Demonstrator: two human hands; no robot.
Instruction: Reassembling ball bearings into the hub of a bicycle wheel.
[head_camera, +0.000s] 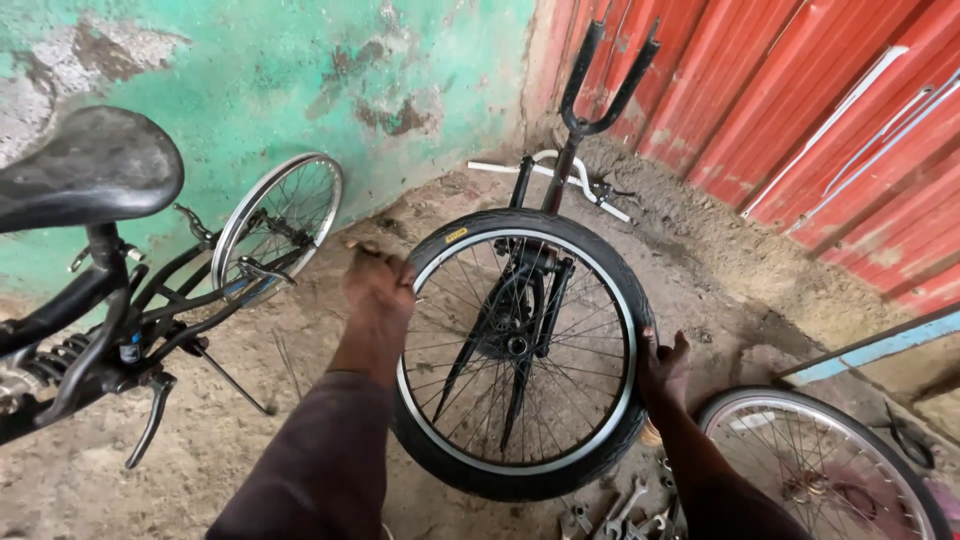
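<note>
A bicycle wheel with a black tyre (612, 275), silver rim and spokes stands upright in front of me. My left hand (376, 288) is closed in a fist at the tyre's upper left edge, fingers curled against it; a small tip sticks out above the knuckles, too unclear to name. On the tyre's right side, at mid height, my right hand (662, 366) grips it with the thumb up. Behind the wheel a black bicycle frame (545, 190) stands upside down, its fork (608, 75) pointing up and its white handlebar (560, 165) on the ground.
A black bicycle with a saddle (85, 165) and a wheel (280, 220) stands at left against a green wall. A second wheel (830, 465) lies at lower right. Spanners (620, 515) lie on the dirt floor. Red corrugated sheeting (800, 110) runs along the right.
</note>
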